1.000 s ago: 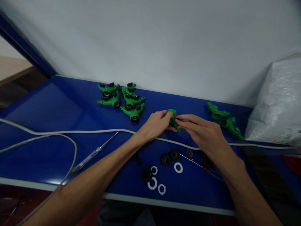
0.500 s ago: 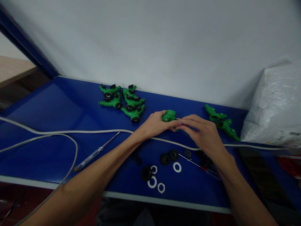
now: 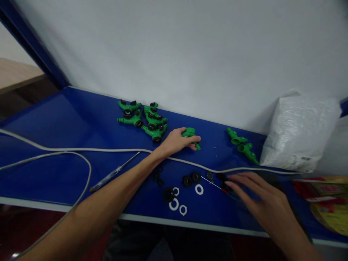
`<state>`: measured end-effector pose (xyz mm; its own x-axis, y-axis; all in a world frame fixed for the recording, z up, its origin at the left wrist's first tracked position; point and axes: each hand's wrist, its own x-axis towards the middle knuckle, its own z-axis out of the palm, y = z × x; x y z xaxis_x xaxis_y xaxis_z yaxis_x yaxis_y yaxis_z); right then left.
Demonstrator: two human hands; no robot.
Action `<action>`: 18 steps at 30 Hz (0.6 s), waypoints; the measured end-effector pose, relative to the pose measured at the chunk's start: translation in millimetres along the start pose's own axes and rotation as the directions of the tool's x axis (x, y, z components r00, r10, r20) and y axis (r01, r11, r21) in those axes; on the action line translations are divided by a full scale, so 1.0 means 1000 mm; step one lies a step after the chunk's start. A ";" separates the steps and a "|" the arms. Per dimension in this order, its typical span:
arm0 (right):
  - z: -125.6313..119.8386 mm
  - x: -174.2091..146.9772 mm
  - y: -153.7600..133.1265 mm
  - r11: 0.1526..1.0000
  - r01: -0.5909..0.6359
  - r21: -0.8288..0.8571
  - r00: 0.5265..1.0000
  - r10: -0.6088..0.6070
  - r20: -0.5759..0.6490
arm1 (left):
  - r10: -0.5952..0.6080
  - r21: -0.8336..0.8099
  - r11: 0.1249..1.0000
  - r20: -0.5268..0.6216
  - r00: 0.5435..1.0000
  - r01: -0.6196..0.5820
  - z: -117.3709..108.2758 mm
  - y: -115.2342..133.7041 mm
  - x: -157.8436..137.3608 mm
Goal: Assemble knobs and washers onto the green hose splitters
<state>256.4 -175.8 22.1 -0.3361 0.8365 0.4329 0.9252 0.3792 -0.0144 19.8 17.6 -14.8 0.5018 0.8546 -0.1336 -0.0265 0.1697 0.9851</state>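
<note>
My left hand [image 3: 178, 141] is wrapped around a green hose splitter [image 3: 189, 132], whose round socket shows above the fingers. To the right, my right hand [image 3: 254, 186] is held low over the table with thumb and fingers stretched forward and a gap between them. Its fingertips are at a small pile of black parts [image 3: 222, 177], partly covered by the hand. Beneath them lies a red-collared screwdriver [image 3: 224, 191], its handle partly hidden. Beside its tip are black ring caps [image 3: 195, 177] and a white ring washer [image 3: 199, 189].
Several green splitters with black valve knobs [image 3: 156, 133] are grouped at the back left. Two green bodies [image 3: 248, 152] lie near a white plastic-wrapped package [image 3: 299, 130]. A grey cable [image 3: 103, 149] crosses the blue table [image 3: 67, 119]. A clear-handled screwdriver [image 3: 108, 177] lies left.
My right hand has left the green splitter and moved right and down to the black parts. My left hand keeps its hold. The camera view has shifted to the right.
</note>
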 end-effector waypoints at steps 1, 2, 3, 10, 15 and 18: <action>0.000 -0.017 -0.004 0.998 0.033 -0.053 0.999 -0.033 0.007 | -0.007 -0.037 0.999 0.018 1.000 0.008 0.001 0.001 0.000; 0.001 -0.032 -0.007 0.990 0.087 -0.110 0.995 -0.081 0.057 | -0.014 -0.080 0.997 0.041 0.999 0.018 0.001 0.002 -0.001; 0.002 -0.044 -0.010 0.974 0.138 -0.180 0.990 -0.131 0.053 | -0.022 -0.124 0.992 0.061 0.998 0.029 0.002 0.003 -0.001; 0.003 -0.051 -0.022 0.894 0.239 -0.379 0.971 -0.218 0.098 | -0.072 -0.271 0.958 0.093 0.993 0.095 0.004 0.013 -0.005; 0.006 -0.040 -0.023 0.942 0.148 -0.302 0.989 -0.133 0.071 | -0.076 -0.273 0.957 0.097 0.992 0.100 0.002 0.015 -0.007; 0.009 -0.037 -0.025 0.963 0.102 -0.249 0.994 -0.090 0.058 | -0.104 -0.265 0.956 0.094 0.990 0.126 0.001 0.017 -0.009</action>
<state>244.6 -212.8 -1.8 -0.4280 0.8204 0.3791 0.9006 0.3520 0.2549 16.1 12.0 3.0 0.5811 0.7822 -0.2246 -0.1916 0.3997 0.8964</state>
